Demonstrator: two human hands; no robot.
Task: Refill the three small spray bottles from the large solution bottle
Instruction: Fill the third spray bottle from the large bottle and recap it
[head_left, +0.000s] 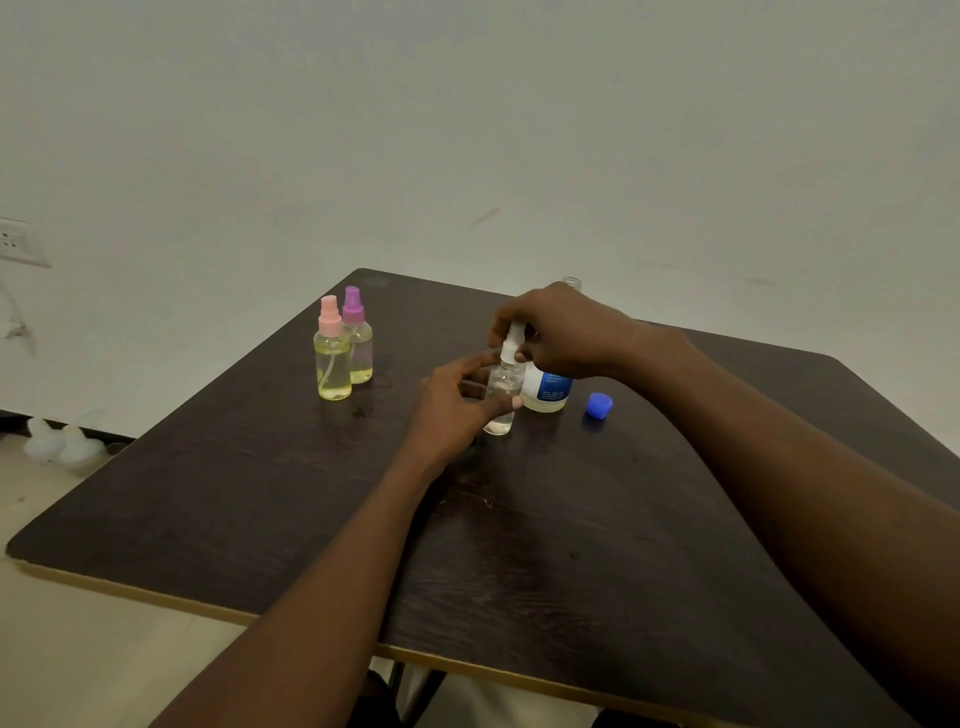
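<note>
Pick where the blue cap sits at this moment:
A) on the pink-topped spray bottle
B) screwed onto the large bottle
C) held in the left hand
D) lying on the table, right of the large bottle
D: the blue cap lies by itself on the table, just right of the large solution bottle, whose neck stands uncapped.

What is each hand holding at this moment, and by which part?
The left hand grips the clear spray bottle round its body. The right hand pinches that bottle's white spray top from above.
</note>
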